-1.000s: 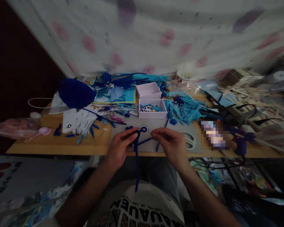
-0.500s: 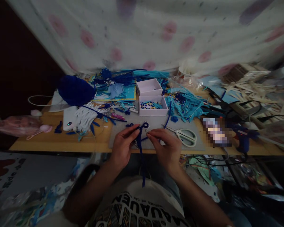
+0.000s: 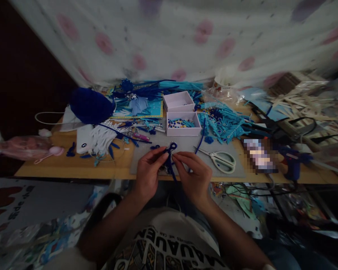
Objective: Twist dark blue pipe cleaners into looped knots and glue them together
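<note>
Part-made, by the look of it. Stem (image 3: 174,175) sits between the hands over the worktop's (image 3: 50,165) near edge. Done: one round loop at its far end. Left: long tail, unshaped, hanging down towards the lap; silvery strand (image 3: 172,152) beside the loop looks unfastened, though too small to be sure.

Left hand (image 3: 148,170): thumb and fingers pinched on the stem just below the loop. Right hand (image 3: 195,174): fingertips together close by, apparently on the strand; exact grip hidden.

Around: grey mat (image 3: 239,159) under the work. Scissors (image 3: 214,155) on it, just right of the right hand, blades parted, the likeliest snag if that hand swings right. Blue curl (image 3: 155,147) just beyond the left fingers. Farther: box (image 3: 184,131) of beads, its lid (image 3: 178,101) behind, teal heap (image 3: 233,129) to the right. Far left, dark blue pouch (image 3: 90,105) and white strips (image 3: 103,137). Right: phone (image 3: 260,155), then glue gun (image 3: 293,159) near the edge. Clutter hems in the far side.
</note>
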`<state>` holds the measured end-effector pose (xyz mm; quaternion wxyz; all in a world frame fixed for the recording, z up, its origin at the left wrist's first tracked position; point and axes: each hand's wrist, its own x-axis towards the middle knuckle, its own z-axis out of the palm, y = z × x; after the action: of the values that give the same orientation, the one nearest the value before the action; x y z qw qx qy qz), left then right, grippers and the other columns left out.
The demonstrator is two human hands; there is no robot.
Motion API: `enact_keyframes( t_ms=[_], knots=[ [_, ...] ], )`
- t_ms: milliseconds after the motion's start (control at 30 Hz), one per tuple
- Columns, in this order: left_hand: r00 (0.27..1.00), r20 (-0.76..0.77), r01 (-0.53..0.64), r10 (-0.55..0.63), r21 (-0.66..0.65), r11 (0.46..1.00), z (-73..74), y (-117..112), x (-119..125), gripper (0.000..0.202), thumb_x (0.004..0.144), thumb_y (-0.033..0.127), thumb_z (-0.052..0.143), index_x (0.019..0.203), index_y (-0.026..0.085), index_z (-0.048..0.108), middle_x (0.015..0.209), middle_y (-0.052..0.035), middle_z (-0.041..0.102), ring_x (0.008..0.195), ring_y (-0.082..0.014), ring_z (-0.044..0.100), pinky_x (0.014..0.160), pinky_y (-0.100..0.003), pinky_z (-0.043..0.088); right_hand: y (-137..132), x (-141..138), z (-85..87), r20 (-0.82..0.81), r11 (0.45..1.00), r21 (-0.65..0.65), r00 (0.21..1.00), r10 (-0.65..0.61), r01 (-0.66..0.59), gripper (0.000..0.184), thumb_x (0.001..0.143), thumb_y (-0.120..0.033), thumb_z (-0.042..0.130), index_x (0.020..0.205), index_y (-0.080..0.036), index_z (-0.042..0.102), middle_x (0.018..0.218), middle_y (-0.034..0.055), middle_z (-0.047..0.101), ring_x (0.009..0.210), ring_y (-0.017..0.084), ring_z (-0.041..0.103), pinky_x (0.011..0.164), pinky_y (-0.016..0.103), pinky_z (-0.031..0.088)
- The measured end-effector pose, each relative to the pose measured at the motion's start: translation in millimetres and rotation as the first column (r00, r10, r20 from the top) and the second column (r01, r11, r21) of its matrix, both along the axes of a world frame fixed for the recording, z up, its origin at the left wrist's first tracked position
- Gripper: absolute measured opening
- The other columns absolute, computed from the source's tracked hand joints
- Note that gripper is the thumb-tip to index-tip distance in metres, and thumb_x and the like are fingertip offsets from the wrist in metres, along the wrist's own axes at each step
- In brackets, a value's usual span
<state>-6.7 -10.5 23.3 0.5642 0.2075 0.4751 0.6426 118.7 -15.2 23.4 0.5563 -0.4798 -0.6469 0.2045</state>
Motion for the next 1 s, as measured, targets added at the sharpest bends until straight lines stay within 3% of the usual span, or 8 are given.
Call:
enact_keyframes(
  t_ms=[167, 267, 433, 667, 733, 867, 1000],
  knots=[
    [0.999, -0.023, -0.023, 0.023, 0.021, 1.0, -0.6, -1, 1, 0.03, 0.059, 0.024, 0.091, 0.087, 0.021, 0.081, 0.087, -0.0009, 0.078, 0.081, -0.0145, 0.068, 0.08, -0.027, 0.051, -1, 2, -0.5, -0.027, 0.998, 0.023, 0.998, -0.049, 0.05, 0.012, 0.09, -0.021, 0.068, 0.09, -0.027, 0.079, 0.09, 0.0055, 0.079, 0.083, 0.021, 0.074, 0.078, 0.037, 0.061],
    [0.999, -0.041, -0.017, 0.018, 0.022, 1.0, -0.2, -1, 2, 0.029, 0.06, 0.023, 0.09, 0.087, 0.021, 0.081, 0.088, -0.0012, 0.078, 0.081, -0.0146, 0.068, 0.079, -0.027, 0.051, 0, 4, -2.6, -0.11, 0.997, -0.062, 0.992, -0.055, 0.048, 0.008, 0.089, -0.026, 0.07, 0.091, -0.027, 0.078, 0.092, 0.0061, 0.079, 0.086, 0.022, 0.074, 0.083, 0.039, 0.061],
    [0.998, -0.067, 0.007, -0.005, 0.03, 1.0, 2.0, -2, 0, 0.027, 0.061, 0.023, 0.089, 0.086, 0.021, 0.081, 0.087, -0.0016, 0.078, 0.08, -0.0149, 0.069, 0.079, -0.027, 0.051, 6, 12, -0.6, -0.374, 0.952, -0.253, 0.925, 0.069, -0.173, 0.013, 0.084, -0.034, 0.076, 0.089, -0.023, 0.075, 0.092, 0.0061, 0.079, 0.087, 0.021, 0.075, 0.084, 0.036, 0.062],
    [0.987, -0.144, 0.076, -0.067, 0.054, 0.996, 4.3, -5, -7, 0.026, 0.062, 0.023, 0.089, 0.088, 0.023, 0.084, 0.091, -0.004, 0.08, 0.087, -0.0179, 0.071, 0.083, -0.029, 0.053, 40, 44, 35.9, -0.259, 0.864, -0.324, 0.915, 0.31, -0.385, 0.024, 0.082, -0.036, 0.078, 0.1, -0.022, 0.077, 0.1, 0.0061, 0.078, 0.088, 0.019, 0.072, 0.077, 0.031, 0.059],
    [0.981, -0.164, 0.112, -0.103, 0.048, 0.993, 4.5, -6, -9, 0.027, 0.062, 0.024, 0.09, 0.088, 0.023, 0.084, 0.09, -0.0044, 0.081, 0.086, -0.0186, 0.071, 0.083, -0.029, 0.053, 53, 50, 48.2, -0.202, 0.817, -0.368, 0.896, 0.396, -0.444, 0.029, 0.081, -0.036, 0.078, 0.107, -0.022, 0.079, 0.093, 0.0041, 0.08, 0.078, 0.017, 0.071, 0.072, 0.029, 0.058],
    [0.975, -0.167, 0.156, -0.148, 0.038, 0.987, 6.1, -7, -10, 0.027, 0.062, 0.024, 0.091, 0.088, 0.024, 0.084, 0.089, -0.0046, 0.081, 0.085, -0.0186, 0.071, 0.082, -0.029, 0.053, 71, 52, 61.9, -0.18, 0.644, -0.509, 0.802, 0.569, -0.571, 0.024, 0.08, -0.033, 0.078, 0.1, -0.021, 0.082, 0.066, -0.0012, 0.075, 0.056, 0.012, 0.066, 0.056, 0.025, 0.056],
    [0.979, -0.151, 0.142, -0.134, 0.04, 0.989, 6.6, -7, -9, 0.027, 0.062, 0.024, 0.09, 0.088, 0.024, 0.084, 0.091, -0.0049, 0.081, 0.085, -0.019, 0.071, 0.082, -0.03, 0.053, 71, 51, 60.7, -0.333, 0.536, -0.579, 0.778, 0.533, -0.614, 0.022, 0.073, -0.034, 0.084, 0.089, -0.019, 0.084, 0.065, 0.0017, 0.077, 0.055, 0.015, 0.071, 0.055, 0.026, 0.06]
  ],
)
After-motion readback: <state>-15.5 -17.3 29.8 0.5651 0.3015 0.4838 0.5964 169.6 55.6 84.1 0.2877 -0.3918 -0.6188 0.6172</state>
